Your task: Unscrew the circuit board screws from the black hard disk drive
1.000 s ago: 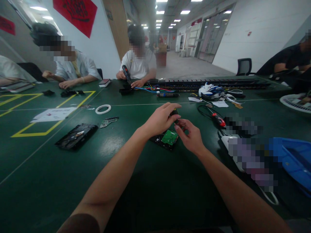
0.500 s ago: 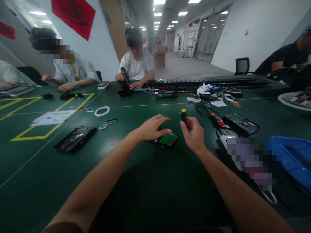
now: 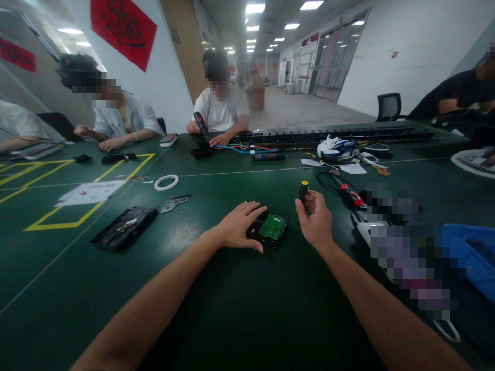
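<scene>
The left hand (image 3: 240, 225), half a second ago above the hard drive (image 3: 268, 230), now spans its left end on the tabletop (image 3: 216, 180), fingers apart, so the green face shows; whether they press is unclear. The right hand's (image 3: 317, 219) fingers clamp a yellow-capped tool (image 3: 302, 191) beside it. The blue tray's (image 3: 481, 260) contents cannot be made out.

White wall (image 3: 406, 46) | grey floor (image 3: 301, 107) | lit ceiling panels (image 3: 255, 8) | dark chair (image 3: 389, 107) | glass doors (image 3: 337, 64)
</scene>
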Demonstrator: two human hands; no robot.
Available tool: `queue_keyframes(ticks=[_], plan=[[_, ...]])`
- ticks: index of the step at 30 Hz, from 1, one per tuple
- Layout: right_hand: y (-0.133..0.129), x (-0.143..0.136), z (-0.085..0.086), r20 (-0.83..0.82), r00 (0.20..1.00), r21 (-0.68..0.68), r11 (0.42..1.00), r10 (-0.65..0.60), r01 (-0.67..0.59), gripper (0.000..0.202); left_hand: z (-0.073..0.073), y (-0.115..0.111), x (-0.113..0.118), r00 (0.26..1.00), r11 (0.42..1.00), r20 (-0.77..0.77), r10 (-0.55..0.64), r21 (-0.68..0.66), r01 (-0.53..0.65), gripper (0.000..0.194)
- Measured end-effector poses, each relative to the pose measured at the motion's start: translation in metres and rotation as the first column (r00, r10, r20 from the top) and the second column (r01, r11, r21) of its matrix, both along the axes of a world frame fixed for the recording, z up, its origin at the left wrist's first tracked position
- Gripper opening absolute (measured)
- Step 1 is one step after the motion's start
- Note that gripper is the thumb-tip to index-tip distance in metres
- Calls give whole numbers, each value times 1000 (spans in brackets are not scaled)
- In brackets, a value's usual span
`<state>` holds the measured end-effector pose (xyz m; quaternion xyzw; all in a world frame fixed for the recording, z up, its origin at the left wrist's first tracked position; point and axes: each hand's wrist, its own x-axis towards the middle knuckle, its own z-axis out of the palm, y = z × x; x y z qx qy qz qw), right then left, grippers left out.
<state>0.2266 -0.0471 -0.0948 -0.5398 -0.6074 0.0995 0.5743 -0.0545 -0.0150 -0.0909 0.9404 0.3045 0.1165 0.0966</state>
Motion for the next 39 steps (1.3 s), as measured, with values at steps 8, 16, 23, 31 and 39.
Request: queue_keyframes(ticks=[8,16,23,31,39], plan=[[3,3,-5,29,999,-21,1000,-23,23,32,-6,-5,18,998,1000,60,-15,1,15,134],[2,4,-5,24,1000,-36,999,-2,3,33,-10,2,16,985,994,136,-106,44,101,104],[3,5,-4,59,997,-40,998,-46,49,30,-8,-13,6,985,990,129,-114,96,102,99],[2,-1,-5,66,997,-20,999,-26,28,50,-8,-62,24,989,994,140,-41,110,25,90],[0,5,5,205,977,-4,999,50,-50,79,-8,-62,41,989,989,145,-34,147,13,73]])
